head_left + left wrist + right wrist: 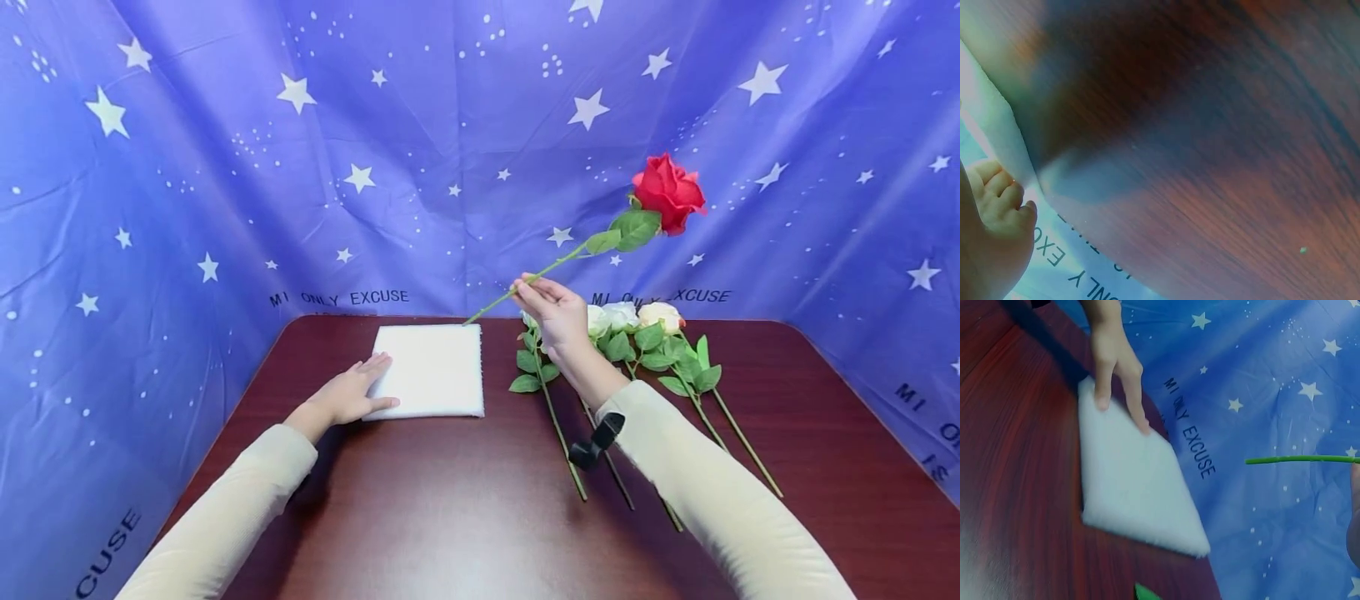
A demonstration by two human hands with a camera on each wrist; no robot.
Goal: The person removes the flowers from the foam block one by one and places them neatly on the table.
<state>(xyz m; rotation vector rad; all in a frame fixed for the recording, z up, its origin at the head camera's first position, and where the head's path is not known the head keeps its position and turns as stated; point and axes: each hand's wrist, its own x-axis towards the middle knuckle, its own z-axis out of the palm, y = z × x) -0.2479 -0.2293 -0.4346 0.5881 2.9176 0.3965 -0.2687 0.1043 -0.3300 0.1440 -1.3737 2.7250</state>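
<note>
A white, foam-like square block (pixel 435 371) lies on the dark red table. My left hand (pixel 345 398) rests on its left side with the fingers straight; the right wrist view shows this hand (pixel 1116 359) on the block's edge. Between thumb and fingers, my right hand (pixel 561 321) pinches the green stem (pixel 1300 459) of a red rose (pixel 670 193). The bloom points up and right. The stem's bare lower end hangs near the block's back right corner, apart from the block in the right wrist view.
Several white and cream roses (pixel 660 317) with green leaves and long stems lie on the table (pixel 420 508) to the right, partly behind my right arm. A blue curtain (pixel 457 125) with white stars hangs behind and at both sides.
</note>
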